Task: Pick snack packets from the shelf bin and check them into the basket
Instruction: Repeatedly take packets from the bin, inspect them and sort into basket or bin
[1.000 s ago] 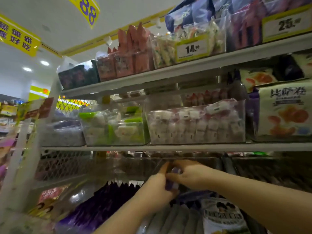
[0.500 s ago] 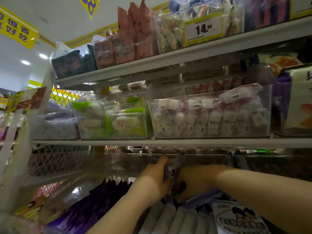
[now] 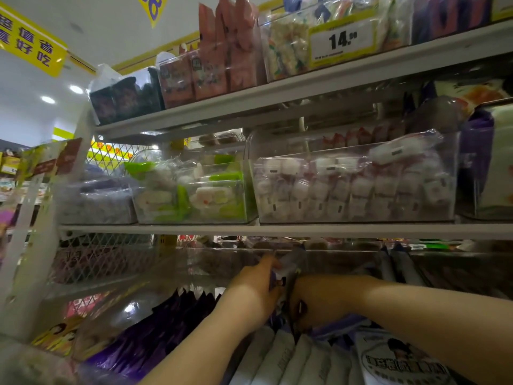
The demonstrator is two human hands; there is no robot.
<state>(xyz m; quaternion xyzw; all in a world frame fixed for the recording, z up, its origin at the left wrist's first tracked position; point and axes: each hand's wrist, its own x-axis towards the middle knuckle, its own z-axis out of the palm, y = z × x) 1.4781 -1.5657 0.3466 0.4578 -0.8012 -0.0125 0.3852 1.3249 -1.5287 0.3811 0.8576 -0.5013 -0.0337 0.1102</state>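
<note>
The left hand [image 3: 255, 290] pinches a packet [image 3: 290, 263] in the bin [image 3: 211, 262]. The right hand [image 3: 322, 301] sits beside it, its grip hidden.

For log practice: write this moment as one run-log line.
stage: picking | left hand: grips snack packet | right hand: beside packet, grip unclear | basket: unseen
</note>
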